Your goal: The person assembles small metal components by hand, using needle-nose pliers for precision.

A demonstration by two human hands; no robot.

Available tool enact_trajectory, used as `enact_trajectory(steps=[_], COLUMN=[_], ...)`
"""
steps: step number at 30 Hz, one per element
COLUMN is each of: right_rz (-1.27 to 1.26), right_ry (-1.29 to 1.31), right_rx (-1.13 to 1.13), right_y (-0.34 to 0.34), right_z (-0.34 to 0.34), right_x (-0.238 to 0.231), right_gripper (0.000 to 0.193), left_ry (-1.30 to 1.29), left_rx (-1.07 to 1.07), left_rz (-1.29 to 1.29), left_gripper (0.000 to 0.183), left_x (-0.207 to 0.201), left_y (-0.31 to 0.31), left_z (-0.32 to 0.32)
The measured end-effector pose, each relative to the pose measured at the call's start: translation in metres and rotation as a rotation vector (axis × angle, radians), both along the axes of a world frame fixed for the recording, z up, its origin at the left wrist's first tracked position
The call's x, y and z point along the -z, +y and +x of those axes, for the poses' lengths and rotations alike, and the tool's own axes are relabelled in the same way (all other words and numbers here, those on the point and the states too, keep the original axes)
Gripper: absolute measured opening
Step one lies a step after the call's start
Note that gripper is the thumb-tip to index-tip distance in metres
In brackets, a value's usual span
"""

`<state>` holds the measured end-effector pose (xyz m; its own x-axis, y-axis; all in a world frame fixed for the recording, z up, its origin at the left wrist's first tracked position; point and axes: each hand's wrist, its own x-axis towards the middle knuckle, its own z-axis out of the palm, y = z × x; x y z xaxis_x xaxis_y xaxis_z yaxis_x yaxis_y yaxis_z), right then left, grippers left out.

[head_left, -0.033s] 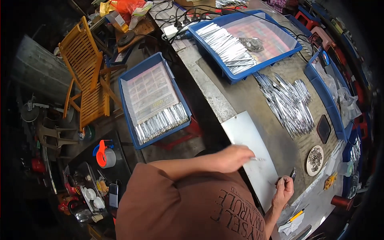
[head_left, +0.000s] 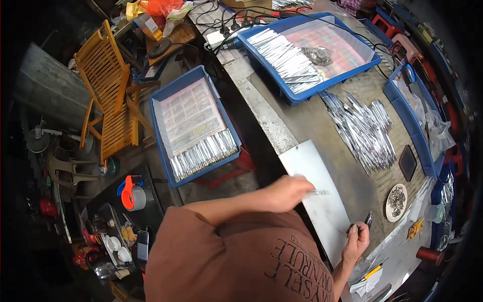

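We hold our left forearm (head_left: 226, 205) across our front, left hand (head_left: 289, 194) over the white board (head_left: 326, 221), fingers closed on a blurred silvery strip (head_left: 320, 192) above it. Our right hand (head_left: 357, 237) curls at the board's right edge, beside a shiny piece (head_left: 370, 217); can't tell if gripping.

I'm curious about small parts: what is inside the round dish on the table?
The dish holds a heap of small metallic pieces. What lies beneath the top ones is covered.
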<state>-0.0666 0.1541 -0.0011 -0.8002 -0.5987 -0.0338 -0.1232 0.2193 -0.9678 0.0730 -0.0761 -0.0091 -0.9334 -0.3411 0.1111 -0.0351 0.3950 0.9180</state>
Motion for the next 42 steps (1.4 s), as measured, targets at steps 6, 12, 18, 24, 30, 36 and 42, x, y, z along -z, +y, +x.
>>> enact_trajectory(steps=[6, 12, 18, 24, 30, 36, 42], right_rz=[-0.004, -0.006, 0.047, 0.088, 0.081, 0.043, 0.147], right_ry=[-0.019, -0.019, 0.012, 0.053, 0.045, 0.031, 0.119], right_rx=[0.022, -0.002, 0.004, -0.006, 0.022, 0.024, 0.055], right_y=[0.002, 0.003, 0.004, 0.006, 0.006, 0.007, 0.012], right_z=[0.001, 0.000, 0.003, 0.005, 0.006, 0.003, 0.004], right_x=[0.002, 0.005, 0.005, 0.005, 0.005, 0.006, 0.007], right_gripper=[0.009, 0.009, 0.012, 0.012, 0.012, 0.012, 0.005], left_ry=[-0.211, -0.462, -0.676, -0.663, -0.521, -0.533, -0.321], left_rx=[-0.463, -0.667, -0.481, -0.485, -0.739, -0.766, -0.677], left_rz=[-0.195, -0.264, -0.203, -0.258, -0.433, -0.431, -0.326], left_gripper=[0.015, 0.013, 0.019, 0.023, 0.022, 0.017, 0.014], left_x=[0.020, 0.043, 0.077, 0.097, 0.095, 0.084, 0.044], left_y=[-0.090, -0.161, -0.193, -0.197, -0.187, -0.178, -0.147], left_z=[0.064, 0.120, 0.127, 0.112, 0.110, 0.105, 0.067])
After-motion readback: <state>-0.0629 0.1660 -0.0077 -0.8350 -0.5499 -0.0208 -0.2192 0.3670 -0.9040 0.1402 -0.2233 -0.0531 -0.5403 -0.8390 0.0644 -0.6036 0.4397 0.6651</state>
